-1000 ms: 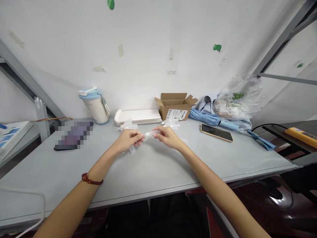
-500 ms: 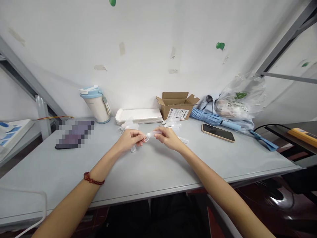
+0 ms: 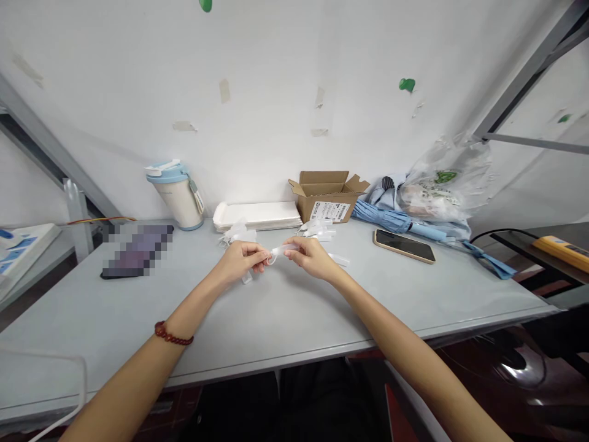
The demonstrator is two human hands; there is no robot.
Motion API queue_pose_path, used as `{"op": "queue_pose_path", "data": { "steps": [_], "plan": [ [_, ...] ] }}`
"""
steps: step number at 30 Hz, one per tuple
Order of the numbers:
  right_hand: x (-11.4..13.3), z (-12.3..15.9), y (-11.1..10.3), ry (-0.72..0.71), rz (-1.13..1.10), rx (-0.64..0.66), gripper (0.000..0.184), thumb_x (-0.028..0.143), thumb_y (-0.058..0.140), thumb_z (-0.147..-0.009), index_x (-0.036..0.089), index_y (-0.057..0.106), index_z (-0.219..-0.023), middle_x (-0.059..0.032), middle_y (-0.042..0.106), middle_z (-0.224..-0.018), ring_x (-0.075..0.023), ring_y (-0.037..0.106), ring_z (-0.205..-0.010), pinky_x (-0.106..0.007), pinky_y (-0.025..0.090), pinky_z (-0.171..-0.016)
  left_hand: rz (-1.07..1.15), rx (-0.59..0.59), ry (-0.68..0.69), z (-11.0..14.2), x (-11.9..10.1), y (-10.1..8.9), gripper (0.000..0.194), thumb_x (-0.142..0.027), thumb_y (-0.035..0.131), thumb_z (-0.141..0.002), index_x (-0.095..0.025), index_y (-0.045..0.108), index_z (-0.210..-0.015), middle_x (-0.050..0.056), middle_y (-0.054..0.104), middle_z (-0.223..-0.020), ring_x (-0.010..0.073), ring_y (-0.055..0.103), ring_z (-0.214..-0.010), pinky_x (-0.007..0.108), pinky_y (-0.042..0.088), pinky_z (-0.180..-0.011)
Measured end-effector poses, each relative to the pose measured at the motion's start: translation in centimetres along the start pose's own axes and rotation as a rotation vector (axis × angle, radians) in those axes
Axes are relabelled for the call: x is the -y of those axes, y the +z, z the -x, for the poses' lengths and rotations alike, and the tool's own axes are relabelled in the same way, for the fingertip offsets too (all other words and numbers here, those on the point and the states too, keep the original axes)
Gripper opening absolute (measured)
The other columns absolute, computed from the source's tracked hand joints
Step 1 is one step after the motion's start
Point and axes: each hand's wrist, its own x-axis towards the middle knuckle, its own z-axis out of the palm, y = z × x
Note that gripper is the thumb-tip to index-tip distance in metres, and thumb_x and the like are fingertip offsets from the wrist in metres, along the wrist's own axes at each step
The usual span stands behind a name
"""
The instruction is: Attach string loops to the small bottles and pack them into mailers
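Note:
A small translucent white tube [image 3: 278,250] with a thin curved white loop at its left end is held between my two hands above the table. My left hand [image 3: 242,261] is closed, its fingertips pinching the loop end. My right hand [image 3: 313,256] is closed around the tube's other end with thumb and fingers. Behind my left hand lies a heap of clear white plastic pieces [image 3: 239,232], and another pile of similar pieces [image 3: 318,229] lies behind my right hand. One loose clear piece [image 3: 340,260] rests just right of my right hand. Their exact kind cannot be made out.
At the back stand a blue-lidded cup [image 3: 177,199], a stack of white trays [image 3: 257,215] and an open cardboard box [image 3: 329,199]. To the right lie a phone [image 3: 405,245], a folded blue umbrella [image 3: 386,216] and a plastic bag [image 3: 446,184]. A pixelated dark object [image 3: 138,248] lies left.
The view has shifted very slightly. Both hands keep the same hold on the tube, with hardly any visible motion.

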Motion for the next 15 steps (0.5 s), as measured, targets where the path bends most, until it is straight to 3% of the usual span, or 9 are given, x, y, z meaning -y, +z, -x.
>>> {"op": "queue_pose_path", "data": {
  "steps": [15],
  "plan": [
    [0.7,-0.1,-1.6,-0.005,-0.115,0.023,0.028,0.028,0.055,-0.081,0.013,0.066,-0.100,0.0017,0.051,-0.062,-0.0085,0.041,-0.053,-0.023,0.034,-0.052,0.059,-0.065,0.060,0.1,-1.1,-0.3,0.024,-0.035,0.064,-0.073,-0.014,0.067,-0.062,0.002,0.063,-0.061,0.0110,0.052,-0.053,0.025,0.046,-0.059]
  ]
}}
